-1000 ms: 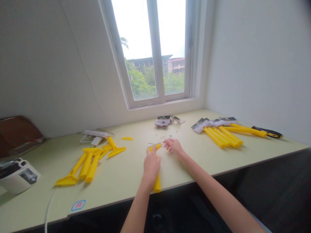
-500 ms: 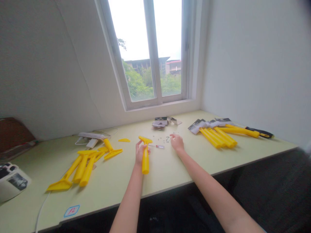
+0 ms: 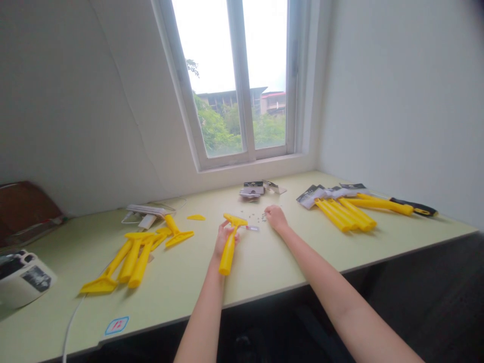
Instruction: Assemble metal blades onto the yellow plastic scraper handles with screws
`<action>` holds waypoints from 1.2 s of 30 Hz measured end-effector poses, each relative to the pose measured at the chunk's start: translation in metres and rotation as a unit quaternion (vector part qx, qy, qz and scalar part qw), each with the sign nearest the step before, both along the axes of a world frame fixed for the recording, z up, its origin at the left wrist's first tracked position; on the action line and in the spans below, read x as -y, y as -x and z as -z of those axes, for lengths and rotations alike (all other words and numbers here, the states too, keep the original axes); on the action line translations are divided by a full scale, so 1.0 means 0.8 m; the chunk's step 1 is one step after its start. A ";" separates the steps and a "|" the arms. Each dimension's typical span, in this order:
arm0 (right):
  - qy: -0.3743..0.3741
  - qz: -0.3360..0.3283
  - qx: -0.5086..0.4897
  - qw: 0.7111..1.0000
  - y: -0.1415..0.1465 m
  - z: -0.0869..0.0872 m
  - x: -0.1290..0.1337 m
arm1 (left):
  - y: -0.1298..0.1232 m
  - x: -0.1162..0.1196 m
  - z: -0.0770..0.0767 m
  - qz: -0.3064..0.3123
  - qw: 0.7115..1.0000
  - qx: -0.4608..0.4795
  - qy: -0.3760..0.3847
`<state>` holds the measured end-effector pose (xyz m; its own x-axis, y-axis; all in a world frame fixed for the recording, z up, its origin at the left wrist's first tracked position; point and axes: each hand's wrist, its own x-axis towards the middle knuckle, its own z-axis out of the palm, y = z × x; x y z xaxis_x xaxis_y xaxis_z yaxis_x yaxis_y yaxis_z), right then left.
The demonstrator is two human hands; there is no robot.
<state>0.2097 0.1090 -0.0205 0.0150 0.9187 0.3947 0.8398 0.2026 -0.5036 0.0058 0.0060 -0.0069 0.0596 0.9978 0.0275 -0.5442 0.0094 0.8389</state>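
Note:
My left hand (image 3: 224, 239) is wrapped round a yellow plastic scraper (image 3: 229, 249), its wide head pointing away and its round handle end towards me. Just beyond the scraper lies a small screwdriver (image 3: 252, 229) with a clear handle, partly hidden behind it. My right hand (image 3: 275, 217) is closed low over the table, beside a scatter of small screws (image 3: 263, 218). Its fingertips are bunched together, and whatever may be between them is too small to make out.
Several yellow scrapers (image 3: 138, 262) lie at the left, near a power strip (image 3: 145, 210) and a white container (image 3: 28, 280). A loose yellow piece (image 3: 196, 217) lies behind. Packaged yellow handles (image 3: 346, 214) are at the right, and dark-topped packets (image 3: 252, 189) stand by the window.
The scraper in my left hand has tilted, its head swinging to the right. My right hand stays by the screws with its fingers drawn in closer. The view has shifted slightly.

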 end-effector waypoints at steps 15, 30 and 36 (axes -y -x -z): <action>0.005 0.037 -0.030 0.999 -0.006 0.002 0.011 | -0.001 0.002 -0.002 0.009 1.000 -0.028 0.003; -0.106 -0.072 -0.271 0.954 0.015 -0.026 0.049 | -0.007 0.007 -0.006 0.080 0.995 -0.063 0.005; -0.125 -0.243 -0.311 0.910 0.065 -0.032 0.077 | -0.008 0.015 -0.011 0.139 0.987 -0.078 -0.014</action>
<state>0.1579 0.0471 0.0050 -0.0775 0.7592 0.6463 0.1883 0.6477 -0.7383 0.0123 -0.0057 0.0020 0.3368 0.9413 0.0241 -0.3883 0.1156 0.9142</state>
